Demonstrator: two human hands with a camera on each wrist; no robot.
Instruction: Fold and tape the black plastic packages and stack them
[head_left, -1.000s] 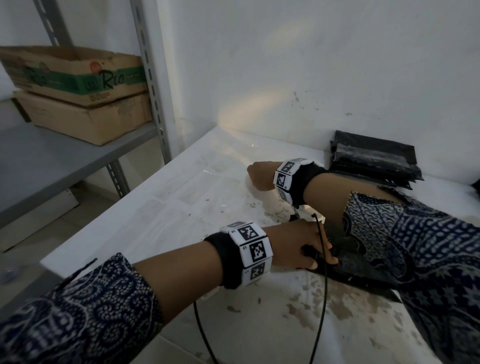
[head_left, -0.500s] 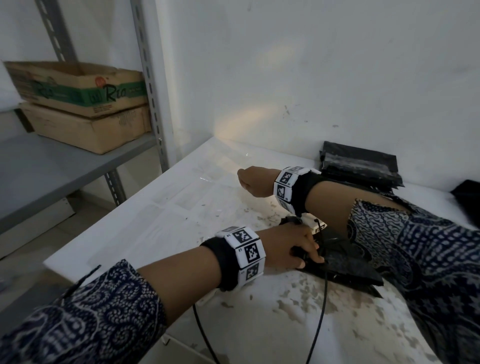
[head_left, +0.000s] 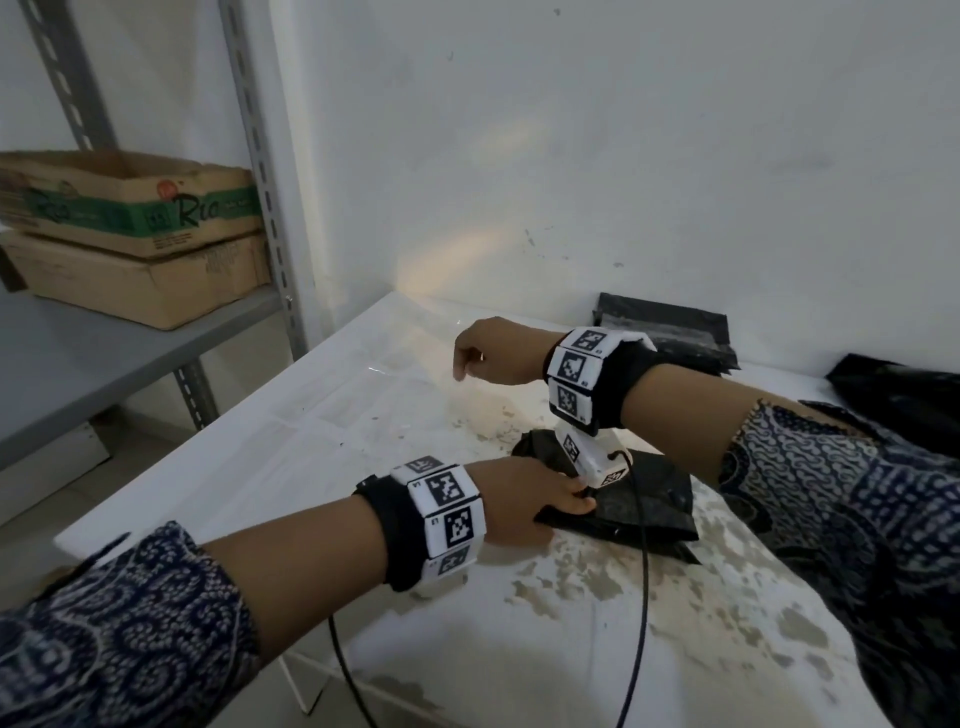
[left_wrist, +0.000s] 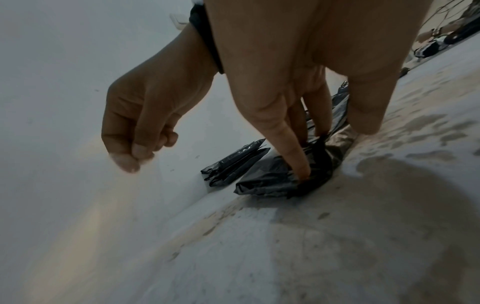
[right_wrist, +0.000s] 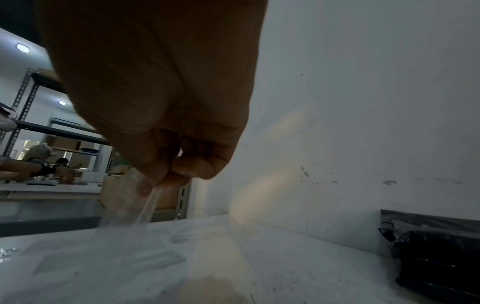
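Two hands work over the white tabletop (head_left: 291, 457). Nearest, the left hand (head_left: 524, 501) presses straight fingers onto a folded black package (head_left: 644, 499). Beyond it, the right hand (head_left: 493, 353) pinches a strip of clear tape (right_wrist: 145, 207). Farthest, against the wall, lies a stack of black packages (head_left: 670, 327).
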